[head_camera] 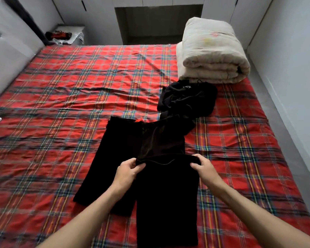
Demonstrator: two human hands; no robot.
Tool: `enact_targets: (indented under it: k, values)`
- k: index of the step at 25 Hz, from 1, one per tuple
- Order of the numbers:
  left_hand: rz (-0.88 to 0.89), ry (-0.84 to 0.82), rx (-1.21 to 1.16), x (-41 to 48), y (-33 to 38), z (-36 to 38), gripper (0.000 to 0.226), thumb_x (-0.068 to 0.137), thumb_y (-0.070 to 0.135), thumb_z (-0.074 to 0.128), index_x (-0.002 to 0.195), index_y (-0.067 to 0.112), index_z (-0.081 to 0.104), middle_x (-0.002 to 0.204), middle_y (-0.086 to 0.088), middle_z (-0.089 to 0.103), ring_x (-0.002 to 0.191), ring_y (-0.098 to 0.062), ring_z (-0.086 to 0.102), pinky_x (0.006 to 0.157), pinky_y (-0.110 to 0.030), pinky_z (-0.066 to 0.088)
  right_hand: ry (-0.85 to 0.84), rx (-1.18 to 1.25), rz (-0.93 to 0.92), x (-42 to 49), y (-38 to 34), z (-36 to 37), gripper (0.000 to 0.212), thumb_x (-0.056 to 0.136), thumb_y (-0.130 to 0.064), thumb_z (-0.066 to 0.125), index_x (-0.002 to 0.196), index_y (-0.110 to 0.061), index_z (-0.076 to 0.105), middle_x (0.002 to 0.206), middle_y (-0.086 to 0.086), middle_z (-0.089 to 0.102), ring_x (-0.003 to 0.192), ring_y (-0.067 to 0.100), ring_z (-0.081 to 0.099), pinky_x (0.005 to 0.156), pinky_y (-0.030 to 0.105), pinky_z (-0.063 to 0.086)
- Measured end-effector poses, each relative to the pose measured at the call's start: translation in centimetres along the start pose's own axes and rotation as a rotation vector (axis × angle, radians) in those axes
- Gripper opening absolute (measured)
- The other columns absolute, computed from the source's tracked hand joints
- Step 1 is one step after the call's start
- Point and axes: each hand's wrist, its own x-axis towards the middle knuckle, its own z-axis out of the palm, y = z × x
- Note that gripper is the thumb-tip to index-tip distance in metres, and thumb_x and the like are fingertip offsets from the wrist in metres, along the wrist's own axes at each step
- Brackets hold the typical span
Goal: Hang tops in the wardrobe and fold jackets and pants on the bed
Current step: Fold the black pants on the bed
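Black pants (161, 194) lie spread on the red plaid bed (61, 104), waistband toward the far side. One leg is doubled back toward the waist, and both hands hold its hem edge. My left hand (128, 170) pinches the left corner of that edge. My right hand (201, 166) pinches the right corner. The other leg (104, 161) lies flat to the left. A crumpled black garment (188, 100) with white lettering sits just beyond the pants.
A rolled cream quilt (211, 54) rests at the bed's far right corner. White wardrobe doors (7, 42) line the left side, a grey wall the right. A small stand (70, 34) with red and dark items is beyond the bed's far left corner.
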Motion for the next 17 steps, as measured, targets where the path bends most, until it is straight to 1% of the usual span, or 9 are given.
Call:
enact_targets:
  k: [2,5,7,9,11,12,14,15,17]
  values:
    - [-0.001,0.010,0.010,6.6,-1.7,0.7,0.016,0.086,0.030,0.071,0.083,0.015,0.069,0.078,-0.002,0.072,0.076,-0.015,0.065,0.072,-0.038,0.050,0.031,-0.039,-0.002,6.4,1.5,0.5,0.020,0.095,0.000,0.054,0.090,-0.016,0.064,0.082,-0.001,0.067,0.079,0.013,0.061,0.073,0.032,0.043]
    - [0.065,0.117,0.032,17.7,-3.2,1.7,0.021,0.092,0.030,0.066,0.083,0.012,0.064,0.080,-0.005,0.071,0.076,-0.016,0.064,0.072,-0.039,0.049,0.146,-0.092,-0.106,17.1,2.5,1.5,0.010,0.097,-0.013,0.057,0.092,-0.017,0.064,0.086,0.001,0.067,0.082,0.016,0.059,0.073,0.034,0.043]
    - [0.102,0.201,0.128,25.2,-3.7,2.6,0.030,0.095,0.031,0.062,0.078,0.008,0.054,0.076,-0.007,0.062,0.071,-0.020,0.057,0.070,-0.037,0.040,0.224,-0.163,-0.159,24.5,3.0,2.4,0.009,0.097,-0.021,0.056,0.092,-0.020,0.063,0.090,0.004,0.067,0.084,0.018,0.058,0.077,0.037,0.044]
    - [0.102,0.219,0.205,31.3,-5.0,3.7,0.033,0.096,0.034,0.060,0.088,0.002,0.056,0.088,-0.016,0.064,0.082,-0.028,0.057,0.073,-0.035,0.037,0.244,-0.210,-0.138,30.8,4.6,3.3,0.016,0.098,-0.027,0.054,0.100,-0.016,0.065,0.099,0.005,0.068,0.093,0.020,0.059,0.084,0.037,0.044]
    - [0.096,0.214,0.229,35.1,-7.7,4.8,0.038,0.096,0.035,0.060,0.098,-0.003,0.060,0.099,-0.021,0.066,0.093,-0.034,0.060,0.078,-0.038,0.040,0.267,-0.213,-0.102,35.1,7.2,4.3,0.032,0.099,-0.032,0.052,0.119,-0.010,0.064,0.118,0.006,0.067,0.112,0.021,0.058,0.098,0.035,0.043]
    - [0.097,0.214,0.220,36.5,-9.4,5.3,0.037,0.095,0.036,0.061,0.091,-0.001,0.060,0.088,-0.018,0.065,0.083,-0.030,0.059,0.075,-0.039,0.040,0.291,-0.198,-0.092,36.9,9.1,5.0,0.038,0.099,-0.033,0.052,0.128,-0.009,0.060,0.127,0.008,0.063,0.121,0.022,0.055,0.105,0.035,0.040]
    - [0.112,0.233,0.139,38.9,-12.2,5.9,0.042,0.093,0.037,0.064,0.067,0.011,0.043,0.062,-0.004,0.043,0.058,-0.014,0.039,0.061,-0.036,0.032,0.370,-0.134,-0.085,39.1,12.2,6.5,0.043,0.099,-0.033,0.052,0.137,-0.012,0.055,0.136,0.007,0.059,0.129,0.021,0.051,0.109,0.031,0.037]
    - [0.102,0.223,0.078,39.7,-13.1,5.9,0.044,0.093,0.036,0.064,0.064,0.017,0.036,0.060,0.001,0.035,0.056,-0.010,0.032,0.057,-0.034,0.029,0.422,-0.105,-0.074,39.8,13.1,7.0,0.042,0.099,-0.034,0.052,0.138,-0.015,0.054,0.137,0.006,0.058,0.129,0.020,0.051,0.109,0.029,0.036]
    - [0.075,0.157,-0.100,40.1,-13.4,5.5,0.037,0.095,0.028,0.063,0.066,0.019,0.042,0.062,0.003,0.041,0.055,-0.005,0.038,0.055,-0.025,0.035,0.477,-0.074,-0.064,40.4,13.4,7.5,0.044,0.098,-0.038,0.053,0.137,-0.018,0.055,0.136,0.004,0.059,0.128,0.020,0.052,0.109,0.029,0.038]
